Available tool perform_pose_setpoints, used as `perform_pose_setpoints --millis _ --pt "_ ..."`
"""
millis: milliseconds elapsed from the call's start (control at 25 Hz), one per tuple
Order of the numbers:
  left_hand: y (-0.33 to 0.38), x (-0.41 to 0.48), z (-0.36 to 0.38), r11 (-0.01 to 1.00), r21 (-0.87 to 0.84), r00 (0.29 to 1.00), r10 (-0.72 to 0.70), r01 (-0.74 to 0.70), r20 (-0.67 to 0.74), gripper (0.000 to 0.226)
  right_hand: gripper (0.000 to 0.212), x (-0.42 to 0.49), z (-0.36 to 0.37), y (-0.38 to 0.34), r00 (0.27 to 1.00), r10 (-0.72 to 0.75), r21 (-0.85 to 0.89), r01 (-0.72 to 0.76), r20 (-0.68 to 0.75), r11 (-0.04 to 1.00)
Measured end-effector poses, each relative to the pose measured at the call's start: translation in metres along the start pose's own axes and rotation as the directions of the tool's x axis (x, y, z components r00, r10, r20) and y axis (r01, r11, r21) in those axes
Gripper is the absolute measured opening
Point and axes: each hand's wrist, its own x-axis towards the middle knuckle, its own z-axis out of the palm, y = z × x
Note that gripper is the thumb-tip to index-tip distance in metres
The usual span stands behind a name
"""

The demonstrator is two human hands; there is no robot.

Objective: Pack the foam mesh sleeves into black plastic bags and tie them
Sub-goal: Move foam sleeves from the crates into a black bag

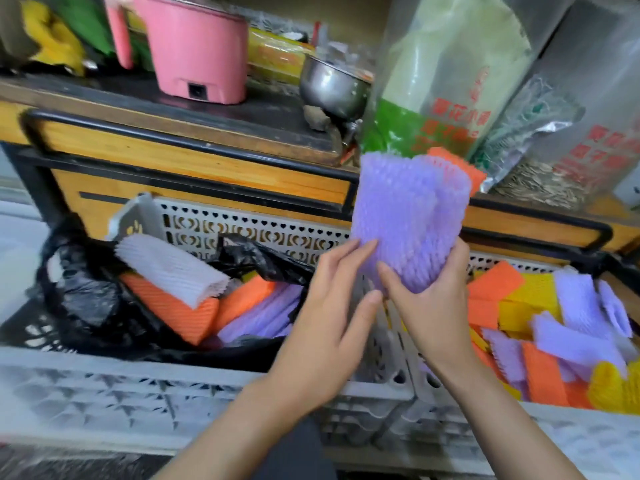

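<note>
My right hand (433,306) grips the lower end of a bunch of purple foam mesh sleeves (408,216), held upright above the gap between two grey crates. My left hand (332,313) has straight fingers whose tips touch the bunch's lower left side. An open black plastic bag (104,299) sits in the left crate (131,386); it holds orange, purple and white sleeves (173,268). The right crate (588,427) holds several loose orange, yellow and purple sleeves (554,323).
Behind the crates stands a wooden cabinet with a black rail (194,161). On it sit a pink electric pot (197,50) and a steel bowl (332,84). Large printed plastic bags (450,74) lean at the back right.
</note>
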Motion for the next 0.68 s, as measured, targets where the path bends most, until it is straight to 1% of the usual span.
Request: perform_pose_setpoints --millis 80,160,200,280,320,360,400,440,480,520,560,600,640,680 --pt "-0.004 -0.006 -0.049 0.99 0.137 0.994 0.053 -0.04 -0.095 0.041 0.077 0.004 0.021 -0.03 0.998 -0.057 0.053 0.055 0.026 0.997" --pt "-0.01 -0.013 -0.101 0.965 0.264 0.966 0.078 -0.01 -0.247 0.037 0.072 0.004 0.046 -0.057 0.991 -0.11 0.124 0.099 0.079 0.987" --pt "-0.013 -0.016 -0.126 0.944 0.329 0.936 0.088 0.03 -0.34 0.036 0.067 0.002 0.061 -0.069 0.983 -0.137 0.143 0.12 0.119 0.982" --pt "-0.02 -0.022 -0.172 0.879 0.445 0.86 0.085 0.172 -0.502 0.036 0.059 -0.003 0.095 -0.091 0.961 -0.178 0.141 0.151 0.211 0.978" --pt "-0.026 -0.023 -0.189 0.831 0.492 0.836 0.06 0.261 -0.546 0.038 0.059 -0.005 0.114 -0.096 0.951 -0.185 0.129 0.157 0.247 0.979" --pt "-0.035 -0.024 -0.204 0.776 0.528 0.826 0.015 0.346 -0.563 0.043 0.059 -0.006 0.133 -0.1 0.943 -0.179 0.116 0.152 0.279 0.982" --pt "-0.044 -0.025 -0.215 0.735 0.527 0.823 -0.073 0.426 -0.563 0.049 0.061 -0.005 0.152 -0.101 0.937 -0.161 0.101 0.136 0.309 0.986" --pt "-0.054 -0.028 -0.225 0.709 0.492 0.808 -0.188 0.505 -0.558 0.052 0.062 -0.005 0.171 -0.1 0.93 -0.14 0.081 0.119 0.34 0.989" --pt "-0.059 -0.032 -0.231 0.701 0.421 0.776 -0.306 0.576 -0.552 0.049 0.063 -0.004 0.187 -0.097 0.921 -0.118 0.047 0.108 0.371 0.993" --pt "-0.062 -0.035 -0.236 0.704 0.33 0.735 -0.401 0.629 -0.547 0.037 0.064 -0.005 0.2 -0.092 0.91 -0.091 0.009 0.095 0.405 0.995" --pt "-0.062 -0.039 -0.239 0.725 0.212 0.699 -0.475 0.655 -0.535 0.02 0.064 -0.006 0.21 -0.087 0.896 -0.069 -0.017 0.085 0.438 0.996" --pt "-0.061 -0.042 -0.243 0.754 0.051 0.664 -0.542 0.655 -0.516 0.009 0.064 -0.009 0.215 -0.081 0.884 -0.057 -0.035 0.082 0.463 0.996" --pt "-0.058 -0.045 -0.247 0.765 -0.124 0.629 -0.6 0.632 -0.494 0.01 0.064 -0.012 0.216 -0.076 0.872 -0.052 -0.053 0.088 0.486 0.995" --pt "-0.055 -0.047 -0.251 0.749 -0.29 0.592 -0.654 0.596 -0.47 0.012 0.063 -0.015 0.213 -0.073 0.853 -0.056 -0.077 0.112 0.519 0.991"
